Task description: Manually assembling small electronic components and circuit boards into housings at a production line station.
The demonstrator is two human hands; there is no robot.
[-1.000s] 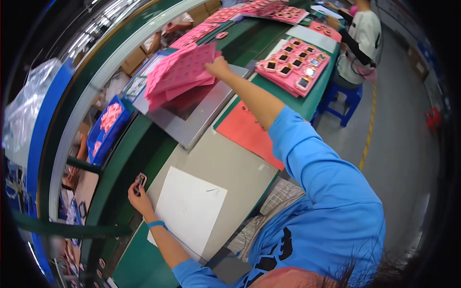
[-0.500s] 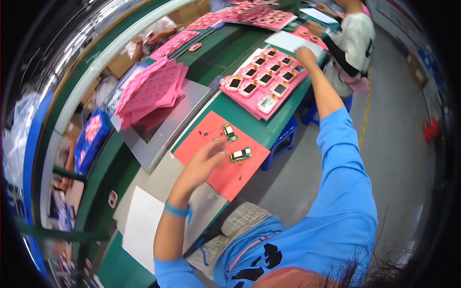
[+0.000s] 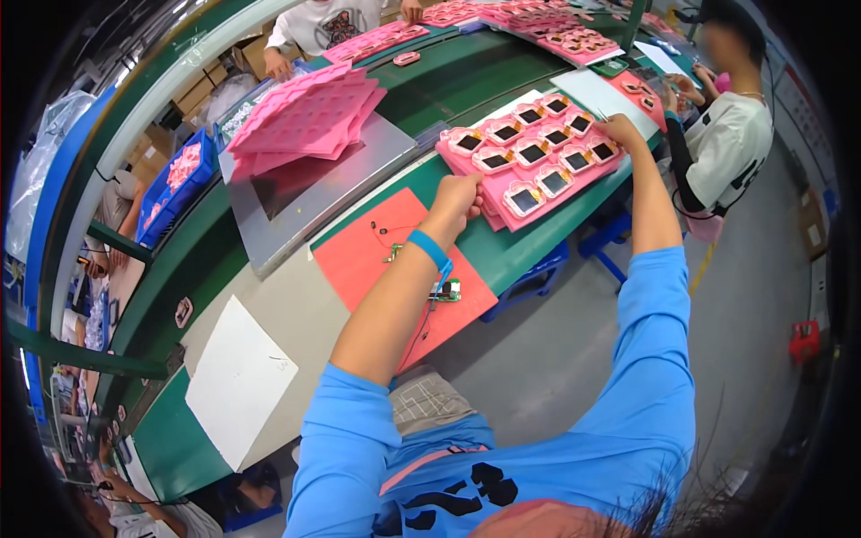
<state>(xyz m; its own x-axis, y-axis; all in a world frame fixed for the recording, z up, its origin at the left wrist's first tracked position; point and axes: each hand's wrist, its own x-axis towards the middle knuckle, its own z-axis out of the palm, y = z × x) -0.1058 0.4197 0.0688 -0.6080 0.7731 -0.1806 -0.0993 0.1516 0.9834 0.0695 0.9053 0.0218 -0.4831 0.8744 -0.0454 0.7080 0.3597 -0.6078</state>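
Note:
A pink foam tray (image 3: 491, 190) holds rows of small pink-framed devices with dark screens (image 3: 532, 153). It rests on another pink layer on the green table. My left hand (image 3: 457, 199), a blue band on its wrist, is closed at the tray's near left edge, fingers curled around it. At the far right edge my right hand (image 3: 621, 133) is closed with fingers pinched on the tray's rim; a thin pointed thing shows by its fingertips. Below my left forearm lies a red sheet (image 3: 359, 260) with a green circuit board (image 3: 448, 290), partly hidden, and thin wires.
Stacked empty pink foam trays (image 3: 309, 117) stand on a grey metal plate (image 3: 269, 242) to the left. A white sheet (image 3: 238, 386) lies nearer me. Blue stools (image 3: 538, 273) stand beside the table. A co-worker (image 3: 731, 134) sits at the right; another works across the green conveyor.
My left hand has moved from above the red sheet, away and to the right, onto the pink tray's edge. My right hand stays at the tray's far right side. The view has shifted.

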